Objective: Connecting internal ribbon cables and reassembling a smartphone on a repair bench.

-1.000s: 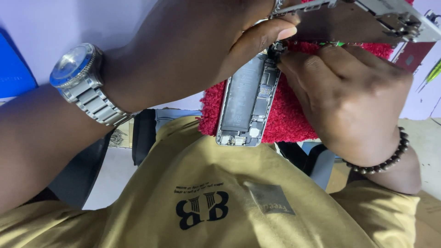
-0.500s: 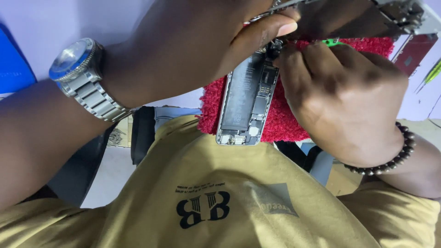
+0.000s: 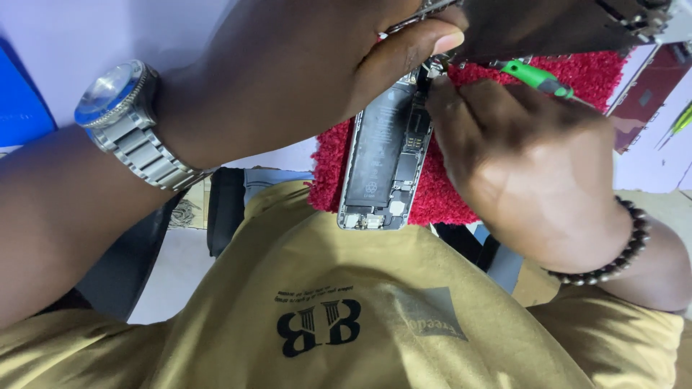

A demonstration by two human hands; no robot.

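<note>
An opened phone [image 3: 382,166] lies with its insides showing on a red fuzzy mat [image 3: 450,205]. My left hand [image 3: 303,72], with a metal watch [image 3: 122,108] on the wrist, pinches the lifted screen panel [image 3: 562,29] at the phone's far end, thumb on its edge. My right hand [image 3: 533,166], wearing a bead bracelet [image 3: 620,252], grips a green-handled screwdriver [image 3: 540,78]. The fingertips press at the phone's upper inside. The tool's tip is hidden behind the fingers.
A blue object [image 3: 21,101] sits at the left edge. A dark red flat piece [image 3: 649,86] and a green tool [image 3: 681,122] lie at the right. My tan shirt [image 3: 360,317] fills the lower view, and a black chair part [image 3: 223,209] shows beneath the table edge.
My right hand has shifted slightly down and left over the phone, and more of the green handle shows. My left hand keeps its hold on the lifted panel.
</note>
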